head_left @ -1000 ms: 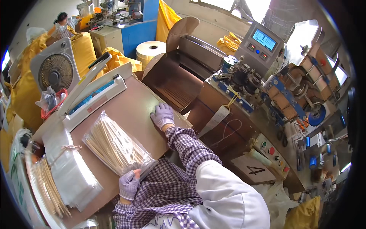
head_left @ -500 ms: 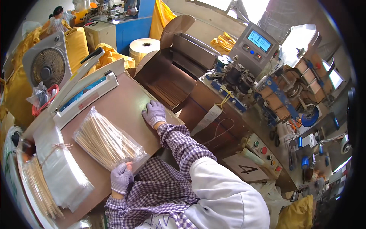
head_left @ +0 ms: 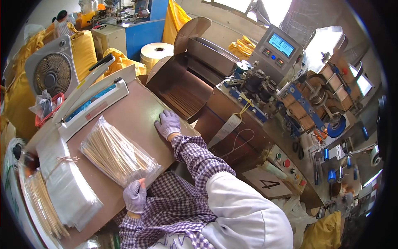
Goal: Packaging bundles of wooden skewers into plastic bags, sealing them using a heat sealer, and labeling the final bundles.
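A clear plastic bag of thin wooden sticks (head_left: 118, 151) lies slantwise on the brown tabletop (head_left: 137, 110). My left hand (head_left: 134, 197), in a light purple glove with bare fingertips showing, is closed at the bag's near edge. Its thumb and finger pinch the plastic there, though the exact contact is partly hidden. My right hand (head_left: 169, 123), gloved alike, rests flat near the table's right edge with its fingers stretched out, holding nothing. Left of the filled bag is a stack of flat clear bags (head_left: 72, 182), with a tie across it.
A long-armed bag sealer (head_left: 93, 110) stands at the table's far left, beside a grey fan (head_left: 52, 72). More sticks (head_left: 43, 203) lie at the left edge. Beyond my right hand sits a metal trough (head_left: 182, 93) with sticks, joined to a machine with a control screen (head_left: 281, 45).
My left hand has shifted slightly right and turned a little at the bag's near edge. The bag and my right hand stay almost where they were.
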`<action>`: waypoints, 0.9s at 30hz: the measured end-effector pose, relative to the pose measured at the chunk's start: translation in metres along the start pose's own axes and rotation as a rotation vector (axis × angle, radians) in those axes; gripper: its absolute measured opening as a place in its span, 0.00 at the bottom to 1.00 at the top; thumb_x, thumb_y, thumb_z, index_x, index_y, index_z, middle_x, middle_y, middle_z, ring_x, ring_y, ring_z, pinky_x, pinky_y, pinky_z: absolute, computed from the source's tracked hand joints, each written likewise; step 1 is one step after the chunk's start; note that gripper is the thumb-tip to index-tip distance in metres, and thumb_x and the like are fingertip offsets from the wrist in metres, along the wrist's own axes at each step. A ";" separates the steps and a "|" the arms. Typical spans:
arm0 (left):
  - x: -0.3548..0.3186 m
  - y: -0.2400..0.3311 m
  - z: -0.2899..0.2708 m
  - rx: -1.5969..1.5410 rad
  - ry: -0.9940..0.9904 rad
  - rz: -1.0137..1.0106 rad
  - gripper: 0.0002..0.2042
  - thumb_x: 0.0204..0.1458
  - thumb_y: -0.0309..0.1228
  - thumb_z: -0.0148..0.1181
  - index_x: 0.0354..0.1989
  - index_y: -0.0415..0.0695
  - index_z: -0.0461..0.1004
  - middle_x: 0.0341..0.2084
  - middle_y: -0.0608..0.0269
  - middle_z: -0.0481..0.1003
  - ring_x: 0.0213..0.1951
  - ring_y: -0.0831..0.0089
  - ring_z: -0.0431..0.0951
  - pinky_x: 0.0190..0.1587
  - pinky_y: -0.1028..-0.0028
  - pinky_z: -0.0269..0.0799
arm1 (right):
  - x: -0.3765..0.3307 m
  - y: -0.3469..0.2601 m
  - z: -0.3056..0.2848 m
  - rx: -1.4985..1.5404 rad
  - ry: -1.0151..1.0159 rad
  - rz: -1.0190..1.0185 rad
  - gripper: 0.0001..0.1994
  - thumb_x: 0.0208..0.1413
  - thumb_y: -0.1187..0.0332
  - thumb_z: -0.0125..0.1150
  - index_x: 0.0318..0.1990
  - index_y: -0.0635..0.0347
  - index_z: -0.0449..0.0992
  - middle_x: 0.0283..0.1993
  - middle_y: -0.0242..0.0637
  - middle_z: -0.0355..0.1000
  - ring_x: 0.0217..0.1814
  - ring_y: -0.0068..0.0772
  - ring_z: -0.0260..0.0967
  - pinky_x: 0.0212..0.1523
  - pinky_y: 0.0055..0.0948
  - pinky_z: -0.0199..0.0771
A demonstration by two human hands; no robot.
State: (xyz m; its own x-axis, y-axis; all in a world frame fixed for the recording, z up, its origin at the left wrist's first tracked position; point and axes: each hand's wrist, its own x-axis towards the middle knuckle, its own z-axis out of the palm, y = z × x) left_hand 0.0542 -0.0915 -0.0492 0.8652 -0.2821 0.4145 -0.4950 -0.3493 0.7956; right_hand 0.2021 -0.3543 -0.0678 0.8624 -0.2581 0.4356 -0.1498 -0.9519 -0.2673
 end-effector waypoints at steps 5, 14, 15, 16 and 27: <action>0.001 0.002 0.000 0.001 0.009 0.014 0.05 0.47 0.25 0.55 0.30 0.36 0.74 0.16 0.55 0.69 0.20 0.68 0.71 0.26 0.73 0.65 | 0.000 0.002 0.002 0.009 0.016 -0.006 0.17 0.43 0.56 0.55 0.37 0.59 0.71 0.45 0.42 0.65 0.53 0.43 0.58 0.53 0.40 0.56; 0.000 0.002 -0.001 -0.001 -0.022 -0.057 0.05 0.46 0.26 0.56 0.30 0.39 0.74 0.21 0.51 0.72 0.24 0.57 0.73 0.28 0.69 0.68 | 0.000 0.002 0.002 0.012 0.051 -0.029 0.16 0.42 0.57 0.55 0.35 0.59 0.71 0.43 0.41 0.66 0.50 0.41 0.59 0.52 0.39 0.56; 0.000 0.003 -0.001 0.003 -0.010 -0.036 0.05 0.46 0.26 0.56 0.30 0.39 0.74 0.21 0.51 0.72 0.24 0.57 0.73 0.28 0.69 0.68 | 0.000 0.003 0.002 0.011 0.060 -0.036 0.16 0.42 0.57 0.55 0.35 0.59 0.71 0.43 0.41 0.66 0.50 0.41 0.59 0.52 0.39 0.56; 0.000 0.003 -0.001 0.004 -0.008 -0.037 0.05 0.46 0.26 0.56 0.30 0.39 0.74 0.21 0.51 0.72 0.24 0.57 0.73 0.28 0.69 0.68 | 0.000 0.001 0.001 0.012 0.059 -0.038 0.16 0.42 0.57 0.55 0.35 0.59 0.71 0.43 0.41 0.66 0.50 0.41 0.59 0.52 0.39 0.56; 0.000 0.006 -0.003 0.038 -0.007 0.006 0.05 0.46 0.27 0.56 0.30 0.40 0.74 0.22 0.52 0.73 0.26 0.58 0.74 0.29 0.69 0.69 | 0.000 0.003 0.005 0.005 0.079 -0.040 0.16 0.42 0.57 0.56 0.35 0.59 0.71 0.43 0.41 0.66 0.50 0.41 0.59 0.52 0.39 0.56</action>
State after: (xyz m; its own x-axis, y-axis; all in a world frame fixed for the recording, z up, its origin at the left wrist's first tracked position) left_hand 0.0516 -0.0913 -0.0432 0.8616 -0.2906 0.4161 -0.5031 -0.3811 0.7757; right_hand 0.2038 -0.3567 -0.0726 0.8268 -0.2325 0.5122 -0.1135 -0.9608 -0.2529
